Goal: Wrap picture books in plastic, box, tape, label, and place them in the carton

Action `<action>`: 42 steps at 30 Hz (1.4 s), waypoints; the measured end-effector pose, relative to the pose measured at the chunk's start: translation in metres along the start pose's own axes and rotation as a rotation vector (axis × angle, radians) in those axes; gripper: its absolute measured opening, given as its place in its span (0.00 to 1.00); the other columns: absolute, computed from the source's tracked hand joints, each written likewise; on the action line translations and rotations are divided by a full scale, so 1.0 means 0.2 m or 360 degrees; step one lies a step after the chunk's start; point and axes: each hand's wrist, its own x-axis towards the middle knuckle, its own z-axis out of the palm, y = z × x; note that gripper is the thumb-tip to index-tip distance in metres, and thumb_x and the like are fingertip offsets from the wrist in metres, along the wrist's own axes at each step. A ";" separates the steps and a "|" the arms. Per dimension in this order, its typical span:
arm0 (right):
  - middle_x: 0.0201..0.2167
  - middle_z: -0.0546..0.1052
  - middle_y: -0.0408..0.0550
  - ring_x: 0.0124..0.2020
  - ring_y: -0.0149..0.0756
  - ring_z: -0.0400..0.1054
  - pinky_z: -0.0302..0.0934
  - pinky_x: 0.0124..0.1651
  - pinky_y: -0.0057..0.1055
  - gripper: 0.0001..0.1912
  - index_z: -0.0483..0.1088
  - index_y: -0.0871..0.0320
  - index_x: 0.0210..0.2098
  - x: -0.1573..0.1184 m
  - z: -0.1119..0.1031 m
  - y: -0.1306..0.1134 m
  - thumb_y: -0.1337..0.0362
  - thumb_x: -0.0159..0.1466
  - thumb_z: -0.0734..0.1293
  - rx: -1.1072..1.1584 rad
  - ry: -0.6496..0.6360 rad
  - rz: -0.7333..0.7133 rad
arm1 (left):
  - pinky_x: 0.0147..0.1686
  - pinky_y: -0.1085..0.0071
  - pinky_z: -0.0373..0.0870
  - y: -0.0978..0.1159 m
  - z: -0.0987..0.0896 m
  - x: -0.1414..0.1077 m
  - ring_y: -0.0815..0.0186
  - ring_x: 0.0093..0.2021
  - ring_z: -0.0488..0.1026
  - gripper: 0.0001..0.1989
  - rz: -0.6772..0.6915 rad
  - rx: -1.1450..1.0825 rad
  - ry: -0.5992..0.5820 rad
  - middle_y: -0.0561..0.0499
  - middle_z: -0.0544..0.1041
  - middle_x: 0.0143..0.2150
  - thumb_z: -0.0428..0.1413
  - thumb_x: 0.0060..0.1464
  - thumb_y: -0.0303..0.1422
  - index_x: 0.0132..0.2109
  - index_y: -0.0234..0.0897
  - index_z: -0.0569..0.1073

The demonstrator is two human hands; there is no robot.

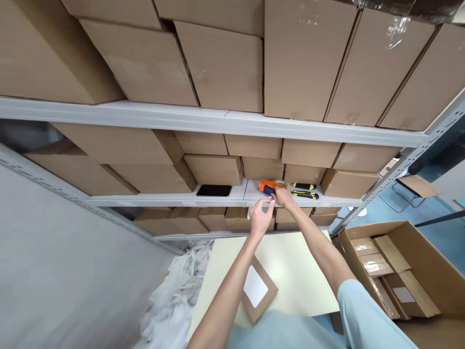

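Note:
My right hand (283,197) is closed round an orange and blue tape dispenser (268,187) at the front of the middle shelf. Just below and to the left, my left hand (261,219) is raised with thumb and fingers slightly apart, and I see nothing held in it. Two black and yellow utility knives (305,195) lie on the shelf to the right of the dispenser. Below my hands, a flat cardboard box (269,294) with a white label rests at an angle on the pale yellow table (298,276), partly hidden by my left forearm.
A black phone-like slab (214,190) lies on the grey metal shelf (238,196). Cardboard boxes (221,72) fill the shelves above and below. A large open carton (432,261) with several small boxes stands at right. White crumpled plastic (170,300) is piled left of the table.

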 end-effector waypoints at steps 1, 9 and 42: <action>0.57 0.83 0.73 0.61 0.59 0.77 0.61 0.72 0.54 0.17 0.73 0.68 0.60 0.03 0.01 0.00 0.66 0.74 0.66 0.0006 0.0011 -0.0001 | 0.55 0.58 0.82 0.01 -0.01 -0.02 0.55 0.50 0.88 0.11 -0.0023 0.0011 0.0008 0.47 0.89 0.48 0.62 0.69 0.44 0.39 0.45 0.76; 0.70 0.70 0.82 0.72 0.65 0.62 0.49 0.79 0.60 0.27 0.67 0.78 0.67 0.05 0.09 0.05 0.66 0.74 0.65 0.0067 0.0145 -0.0097 | 0.50 0.60 0.80 -0.04 -0.11 -0.32 0.58 0.44 0.85 0.12 -0.0257 0.0125 0.0042 0.49 0.87 0.41 0.59 0.68 0.41 0.35 0.45 0.73; 0.84 0.60 0.45 0.86 0.39 0.48 0.37 0.88 0.40 0.39 0.62 0.56 0.81 -1.70 1.49 0.44 0.40 0.82 0.52 0.1854 -0.1071 0.0602 | 0.42 0.69 0.70 -0.35 0.06 -1.70 0.65 0.35 0.72 0.07 -0.1493 0.0627 -0.0213 0.53 0.77 0.34 0.58 0.62 0.27 0.35 0.40 0.78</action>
